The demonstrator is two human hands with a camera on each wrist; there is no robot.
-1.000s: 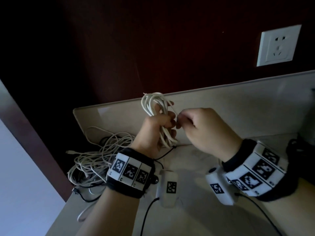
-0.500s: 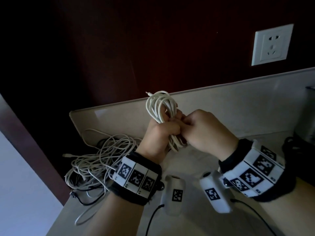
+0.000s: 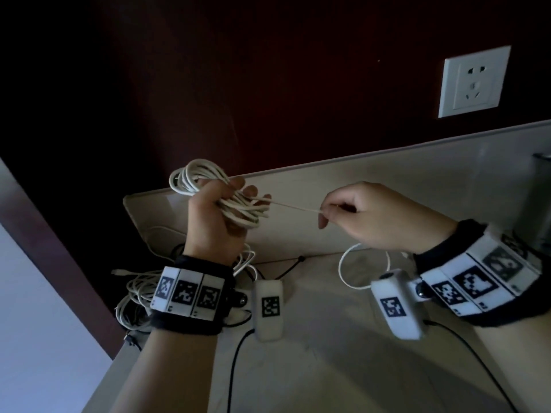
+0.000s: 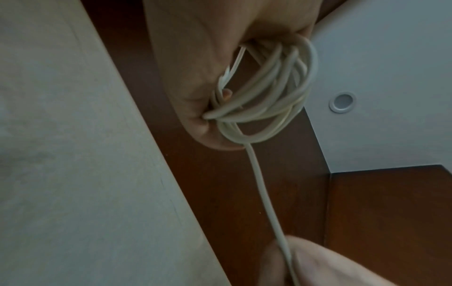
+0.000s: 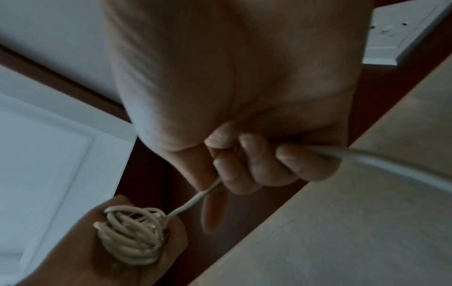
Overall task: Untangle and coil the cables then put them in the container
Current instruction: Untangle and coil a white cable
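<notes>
Left hand [image 3: 214, 216] is up above the far left part of the pale beige desk [image 3: 328, 368], fingers [image 3: 249, 190] wrapped tight around a bundle of coiled white cable [image 3: 238, 208]; loops stick out both above the fist and past the fingertips. One strand of that same cable runs taut from the bundle across to the right hand [image 3: 378, 217], which has it pinched between thumb and forefinger, other fingers curled in. The right wrist view shows the strand going through the curled fingers [image 5: 244, 160] and out the other side, and in the head view the slack droops in a loop down onto the desk under that hand. Both hands are well clear of the desk, a fair gap apart.

Over at the far left corner of the desk sits a messy pile of tangled white and black cables [image 3: 134, 287], partly hidden behind the left wrist. White wall socket [image 3: 474, 81] on the dark red wall above the back edge. Can't make out a container anywhere; it's pretty dim.
</notes>
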